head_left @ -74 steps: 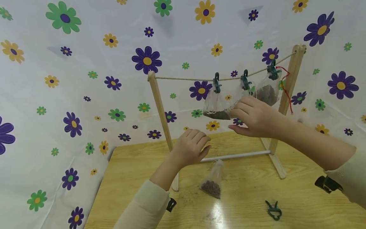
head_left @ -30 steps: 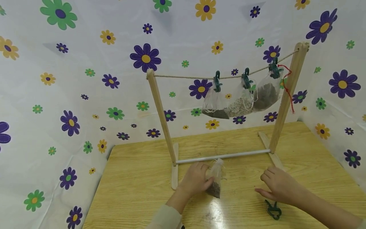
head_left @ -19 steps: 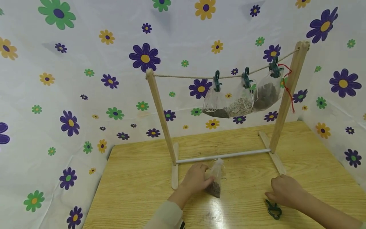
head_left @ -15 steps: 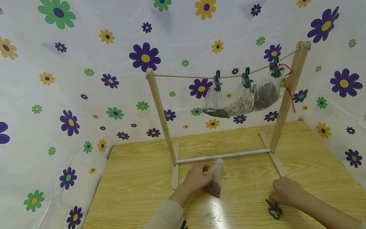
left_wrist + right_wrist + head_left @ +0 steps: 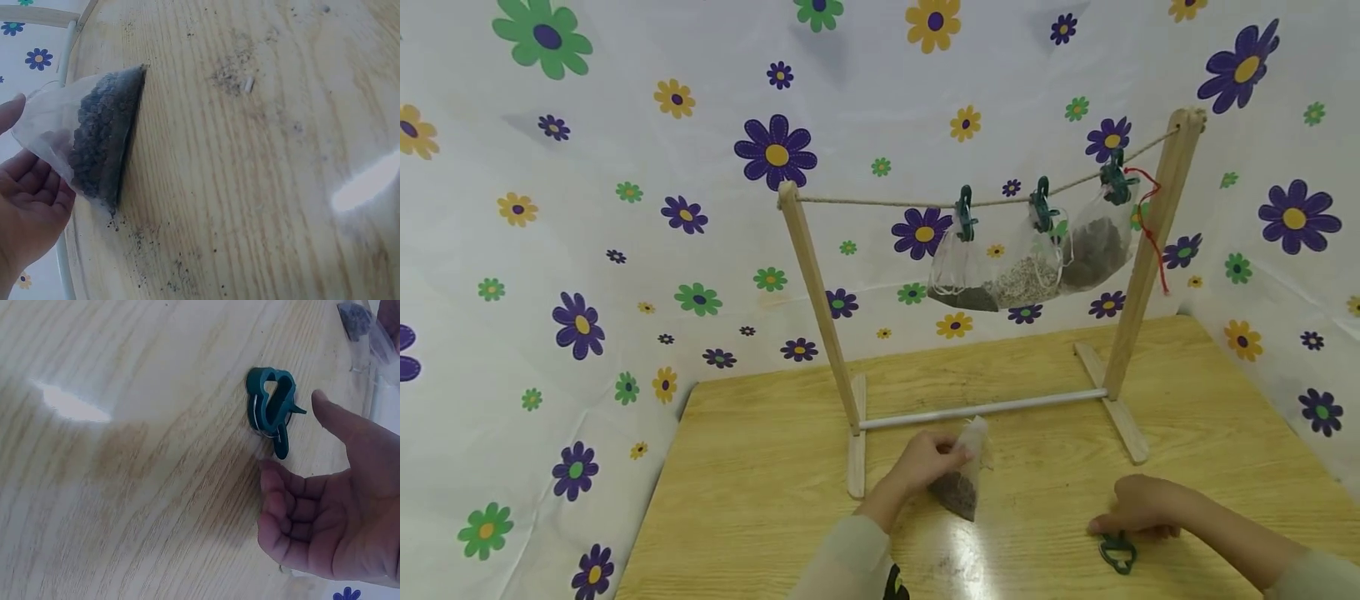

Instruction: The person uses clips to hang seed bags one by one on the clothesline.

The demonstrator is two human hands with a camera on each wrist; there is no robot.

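Note:
On the table, a small sheer drawstring bag (image 5: 957, 496) of dark brown granules leans beside my left hand (image 5: 921, 460). The left thumb and fingers hold its upper part from both sides; in the left wrist view the bag's granules (image 5: 103, 131) rest low against the table. Farther right, a dark green plastic clip (image 5: 1117, 557) lies on the wood. My right hand (image 5: 1146, 506) is just over the clip's handles. In the right wrist view, the right thumb and loosely bent fingers stand apart on either side of the green clip's handles, without visibly gripping them.
Behind stands a wooden frame (image 5: 820, 300) with a string (image 5: 880, 202) and a pale bottom rod (image 5: 1000, 407). Three filled bags (image 5: 1028, 281) hang there from green clips (image 5: 1041, 208). A red cord (image 5: 1150, 233) dangles at the right post. Crumbs (image 5: 234, 72) dot the table.
Both hands have come down from near the hanging bags. The left has moved onto the bag on the table and closed around its upper part; the right has reached the loose clip.

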